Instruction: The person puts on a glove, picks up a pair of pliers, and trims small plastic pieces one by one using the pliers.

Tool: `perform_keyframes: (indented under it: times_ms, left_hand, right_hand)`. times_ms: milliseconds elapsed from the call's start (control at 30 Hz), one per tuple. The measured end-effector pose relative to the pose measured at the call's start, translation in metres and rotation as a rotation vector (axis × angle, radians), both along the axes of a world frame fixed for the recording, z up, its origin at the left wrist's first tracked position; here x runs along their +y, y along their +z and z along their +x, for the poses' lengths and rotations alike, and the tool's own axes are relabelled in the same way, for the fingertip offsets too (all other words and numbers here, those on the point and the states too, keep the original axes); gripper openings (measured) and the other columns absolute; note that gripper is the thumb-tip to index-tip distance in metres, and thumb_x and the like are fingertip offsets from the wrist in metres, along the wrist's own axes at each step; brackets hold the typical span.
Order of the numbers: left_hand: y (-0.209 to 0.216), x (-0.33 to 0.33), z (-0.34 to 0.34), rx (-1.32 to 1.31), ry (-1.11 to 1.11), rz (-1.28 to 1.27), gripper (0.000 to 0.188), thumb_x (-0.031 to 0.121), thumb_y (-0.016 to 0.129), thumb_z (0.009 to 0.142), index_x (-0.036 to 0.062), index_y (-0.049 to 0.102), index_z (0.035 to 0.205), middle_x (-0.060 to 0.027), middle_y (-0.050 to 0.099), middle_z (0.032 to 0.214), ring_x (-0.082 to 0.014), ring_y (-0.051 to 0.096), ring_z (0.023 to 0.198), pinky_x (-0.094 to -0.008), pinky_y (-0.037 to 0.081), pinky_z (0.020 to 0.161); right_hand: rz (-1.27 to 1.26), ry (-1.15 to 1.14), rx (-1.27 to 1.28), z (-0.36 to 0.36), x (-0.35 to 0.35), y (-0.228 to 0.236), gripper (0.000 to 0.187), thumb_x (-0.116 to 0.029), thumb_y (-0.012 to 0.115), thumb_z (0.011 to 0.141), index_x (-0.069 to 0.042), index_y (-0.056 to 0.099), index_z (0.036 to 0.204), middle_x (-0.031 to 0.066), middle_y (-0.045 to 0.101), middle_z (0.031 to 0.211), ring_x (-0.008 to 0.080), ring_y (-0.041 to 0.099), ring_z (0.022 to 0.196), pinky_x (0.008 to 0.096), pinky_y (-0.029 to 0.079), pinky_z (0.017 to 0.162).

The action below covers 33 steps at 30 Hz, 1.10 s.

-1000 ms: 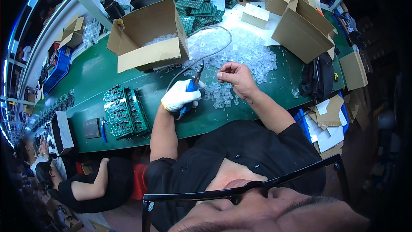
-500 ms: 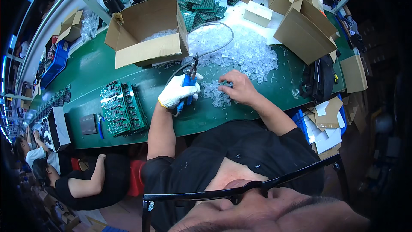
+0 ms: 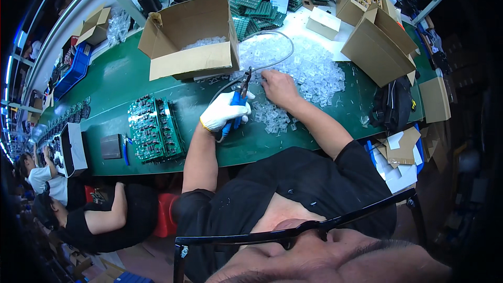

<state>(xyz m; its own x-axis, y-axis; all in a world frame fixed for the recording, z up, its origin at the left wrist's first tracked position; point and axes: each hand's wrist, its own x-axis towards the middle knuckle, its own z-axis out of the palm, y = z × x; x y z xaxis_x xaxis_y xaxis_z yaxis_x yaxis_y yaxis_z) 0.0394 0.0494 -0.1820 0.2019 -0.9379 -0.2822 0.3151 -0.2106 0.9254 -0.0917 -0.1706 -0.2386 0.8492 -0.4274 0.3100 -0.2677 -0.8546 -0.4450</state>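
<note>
My left hand (image 3: 222, 112), in a white glove, is closed round blue-handled cutting pliers (image 3: 242, 93), their jaws pointing away from me. A grey cable runs from the tool's handle end. My bare right hand (image 3: 281, 89) has its fingers pinched together close beside the jaws; what they hold, if anything, is hidden. Just below it on the green table lies a small heap of clear plastic pieces (image 3: 272, 118). A far larger heap of the same clear pieces (image 3: 314, 71) spreads beyond my right hand.
An open cardboard box (image 3: 194, 60) with clear pieces inside stands behind the pliers. Stacked green circuit boards (image 3: 154, 128) stand to the left, near a blue-handled tool (image 3: 125, 150). Another carton (image 3: 378, 47) and a black bag (image 3: 392, 104) are at right. Co-workers sit far left.
My right hand has moved up and away from the small heap to the pliers' jaws. My left hand keeps its hold on the pliers. The whole view has shifted slightly.
</note>
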Motion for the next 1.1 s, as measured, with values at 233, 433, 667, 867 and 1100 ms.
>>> perform_keyframes:
  times_ms: [233, 433, 667, 867, 1100]
  left_hand:
    - [0.008, -0.002, -0.004, -0.029, -0.045, 0.053, 0.053, 0.021, 0.083, 0.090, -0.0013, 0.066, 0.135, -0.0030, 0.073, 0.093, -0.0121, 0.069, 0.078, -0.0278, 0.055, 0.071]
    - [0.005, -0.005, -0.007, -0.089, -0.074, 0.091, 0.052, 0.022, 0.082, 0.091, -0.0018, 0.066, 0.135, -0.0029, 0.072, 0.092, -0.0118, 0.068, 0.077, -0.0280, 0.054, 0.070]
    - [0.005, -0.003, -0.009, -0.063, -0.129, 0.135, 0.053, 0.021, 0.082, 0.091, -0.0005, 0.066, 0.136, -0.0035, 0.071, 0.095, -0.0123, 0.069, 0.079, -0.0284, 0.055, 0.072]
    - [0.005, -0.001, -0.010, -0.045, -0.151, 0.105, 0.053, 0.023, 0.083, 0.090, 0.0012, 0.068, 0.136, -0.0038, 0.071, 0.097, -0.0129, 0.069, 0.080, -0.0287, 0.055, 0.072]
    - [0.013, -0.001, -0.012, -0.071, -0.181, 0.104, 0.057, 0.025, 0.084, 0.087, 0.0001, 0.068, 0.135, -0.0036, 0.070, 0.096, -0.0133, 0.068, 0.080, -0.0296, 0.055, 0.073]
  right_hand:
    - [0.274, -0.103, -0.182, -0.039, -0.019, 0.009, 0.018, -0.013, 0.079, 0.089, -0.002, 0.075, 0.104, 0.0201, 0.077, 0.097, 0.0413, 0.074, 0.093, 0.0479, 0.059, 0.084]
    - [0.384, -0.177, -0.203, -0.060, -0.028, 0.008, 0.021, -0.011, 0.082, 0.092, 0.000, 0.077, 0.109, 0.0108, 0.079, 0.093, 0.0176, 0.075, 0.083, 0.0328, 0.060, 0.076]
    - [1.137, 0.035, -0.384, -0.060, -0.016, 0.019, 0.023, -0.005, 0.080, 0.097, 0.000, 0.071, 0.117, -0.0004, 0.070, 0.098, 0.0078, 0.065, 0.081, 0.0253, 0.056, 0.071]
    - [1.354, 0.155, -0.457, -0.053, -0.001, 0.031, 0.024, -0.002, 0.079, 0.096, -0.001, 0.070, 0.118, 0.0026, 0.071, 0.105, 0.0117, 0.069, 0.091, 0.0282, 0.060, 0.078]
    - [1.651, 0.193, -0.468, -0.051, -0.002, 0.031, 0.023, 0.001, 0.075, 0.098, -0.001, 0.071, 0.121, 0.0043, 0.071, 0.113, 0.0162, 0.071, 0.101, 0.0312, 0.057, 0.087]
